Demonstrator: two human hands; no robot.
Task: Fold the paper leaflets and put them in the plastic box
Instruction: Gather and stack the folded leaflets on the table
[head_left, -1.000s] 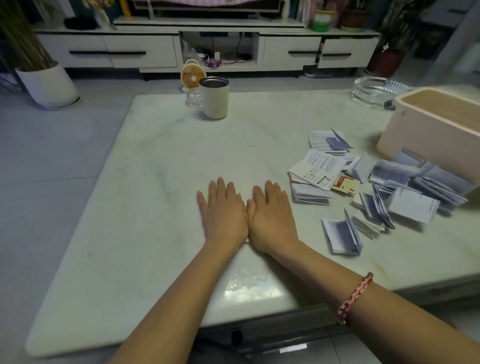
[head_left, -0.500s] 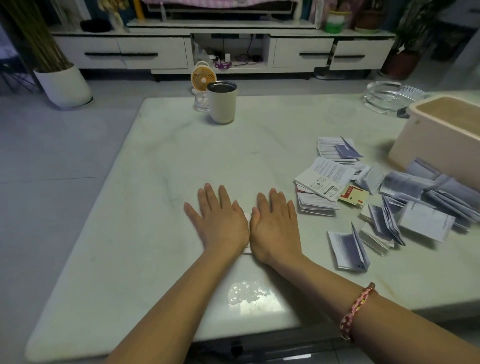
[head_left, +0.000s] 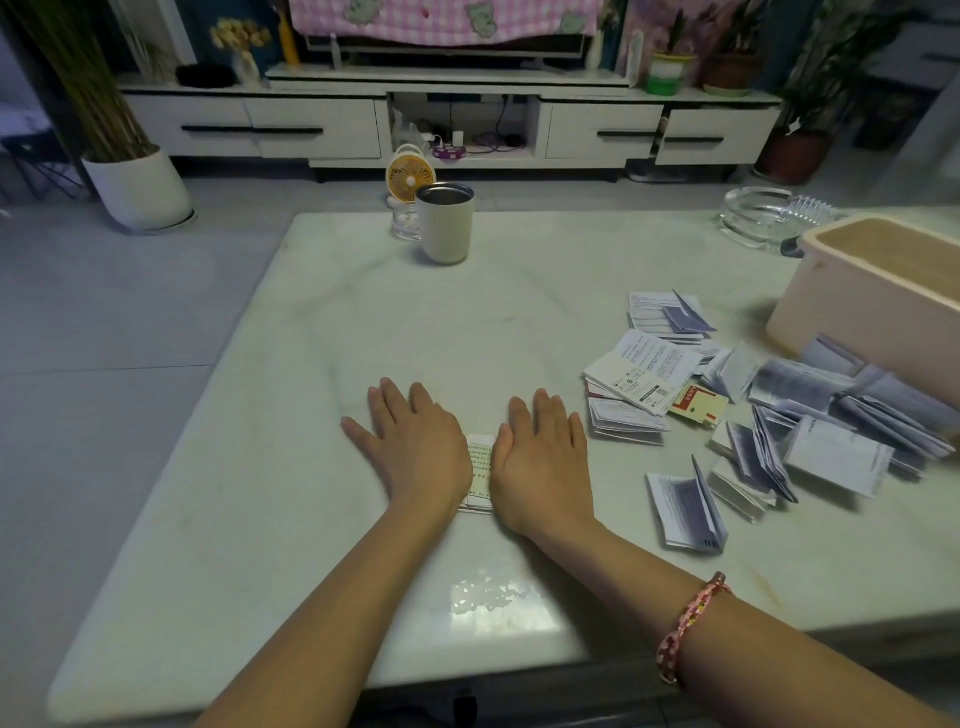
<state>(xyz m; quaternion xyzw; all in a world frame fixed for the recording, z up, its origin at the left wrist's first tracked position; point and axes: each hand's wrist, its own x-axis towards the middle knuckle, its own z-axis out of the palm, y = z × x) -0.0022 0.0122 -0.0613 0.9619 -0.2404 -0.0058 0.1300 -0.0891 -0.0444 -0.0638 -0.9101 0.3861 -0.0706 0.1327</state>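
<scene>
While the left hand (head_left: 415, 447) and right hand (head_left: 540, 462) lay flat, gripping nothing, pressing a folded leaflet (head_left: 480, 467) onto the tabletop (head_left: 363, 322), likely to crease it, loose leaflets (head_left: 779, 415) waited at three o'clock, the plastic box (head_left: 852, 306) beyond at two.

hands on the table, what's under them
A printed leaflet lies flat under the left hand and right hand; only a strip shows between them. The rest is covered.
</scene>
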